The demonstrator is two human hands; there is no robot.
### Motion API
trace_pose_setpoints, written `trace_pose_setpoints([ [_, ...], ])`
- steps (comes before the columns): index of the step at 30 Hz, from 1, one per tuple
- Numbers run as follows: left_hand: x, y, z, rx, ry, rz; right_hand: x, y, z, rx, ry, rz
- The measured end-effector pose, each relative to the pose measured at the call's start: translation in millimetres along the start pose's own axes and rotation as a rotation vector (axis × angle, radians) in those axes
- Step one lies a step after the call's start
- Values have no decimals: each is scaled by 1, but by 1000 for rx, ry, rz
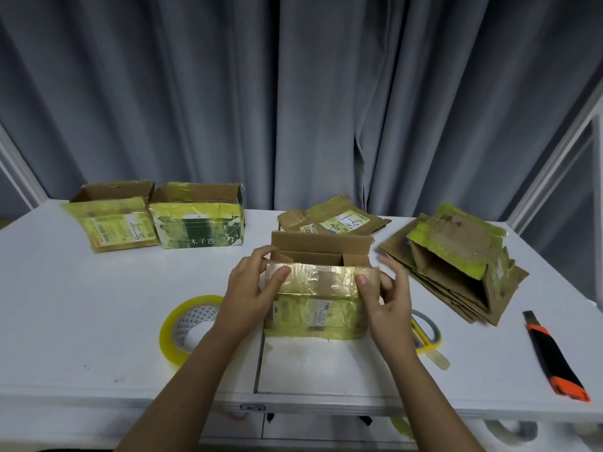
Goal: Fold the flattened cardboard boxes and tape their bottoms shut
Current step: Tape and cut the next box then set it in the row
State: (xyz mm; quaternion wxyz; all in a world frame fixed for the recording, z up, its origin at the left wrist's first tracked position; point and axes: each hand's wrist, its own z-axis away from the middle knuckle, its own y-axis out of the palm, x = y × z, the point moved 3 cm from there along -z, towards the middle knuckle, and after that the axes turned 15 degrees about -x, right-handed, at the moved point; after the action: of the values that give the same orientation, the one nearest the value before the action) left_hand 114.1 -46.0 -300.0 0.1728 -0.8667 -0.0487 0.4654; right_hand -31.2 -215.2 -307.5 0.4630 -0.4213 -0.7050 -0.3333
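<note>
At the middle of the white desk (98,321), close to the near edge, stands the cardboard box (318,301) being worked on, its open end turned up and its near wall wrapped in yellowish tape and old labels. The near flap (321,278) is bent inward across the opening, while the far flap (321,244) stands upright behind it; two short side flaps lie folded down inside. The left hand (251,288) grips the left end of the near flap, thumb pressed on top and the other fingers curled round the box's left corner. The right hand (388,298) holds the right end, thumb on the flap and its fingers loosely spread beside the right wall, slightly blurred. A roll of clear yellow-tinted tape (187,327) lies just left of the box, partly under the left forearm. Scissors with yellow handles (427,334) lie just right of the box, half hidden by the right wrist. Farther right, near the desk's edge, rests an orange and black utility knife (554,357). A stack of flattened boxes (456,262) sits at the right rear, and another flattened box (336,218) lies directly behind the one in hand. Two folded boxes (156,220) stand side by side at the left rear, openings up. Grey curtains (293,93) hang behind the desk.
</note>
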Motion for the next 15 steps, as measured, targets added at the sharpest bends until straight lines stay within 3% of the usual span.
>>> trace_pose_setpoints([
  [3,-4,5,3,-26,-54,44,0,0,-11,73,-33,97],
  [8,-5,9,-3,20,-99,27,15,6,-44,384,-241,442],
  [15,-15,24,-15,178,-161,-5,4,-3,-44,340,-391,479],
])
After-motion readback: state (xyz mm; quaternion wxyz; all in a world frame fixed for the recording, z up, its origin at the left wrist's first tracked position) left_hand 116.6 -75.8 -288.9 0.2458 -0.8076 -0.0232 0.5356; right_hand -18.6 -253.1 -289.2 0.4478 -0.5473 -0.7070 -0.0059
